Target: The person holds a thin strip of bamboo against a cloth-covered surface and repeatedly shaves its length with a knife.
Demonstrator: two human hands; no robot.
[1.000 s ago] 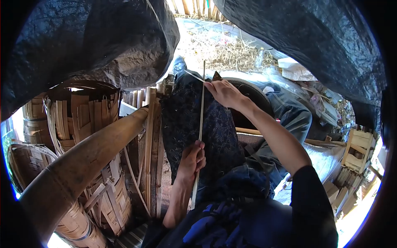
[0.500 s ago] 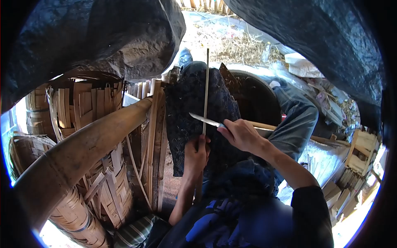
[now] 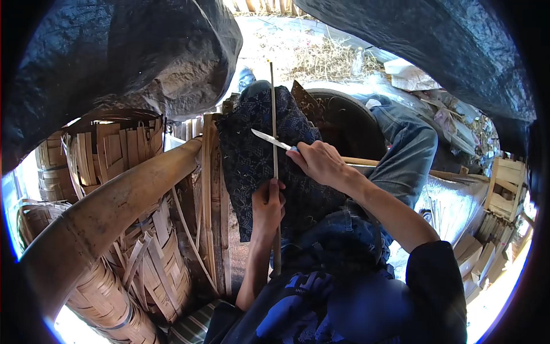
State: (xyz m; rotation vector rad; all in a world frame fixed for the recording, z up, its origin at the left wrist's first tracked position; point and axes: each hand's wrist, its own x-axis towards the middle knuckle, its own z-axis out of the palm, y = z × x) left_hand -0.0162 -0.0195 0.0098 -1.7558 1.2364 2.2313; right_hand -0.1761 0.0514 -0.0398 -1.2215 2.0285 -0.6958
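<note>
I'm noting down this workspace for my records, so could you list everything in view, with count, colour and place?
Knife: one, silvery blade, across the strip
Thin strip: one, pale brown, lengthwise over the cloth
Patterned cloth: one, dark blue, centre
Thick pole: one, brown, slanting at left
Woven baskets: several, tan, left
Round dark thing: one, beyond the cloth, kind unclear
Dry straw: one heap, yellowish, top centre
Slatted wooden frame: one, light brown, right
Sheeting: two hanging parts, black, upper left and right
Left hand: one, bare, on the strip
Right hand: one, bare, on the knife
</note>
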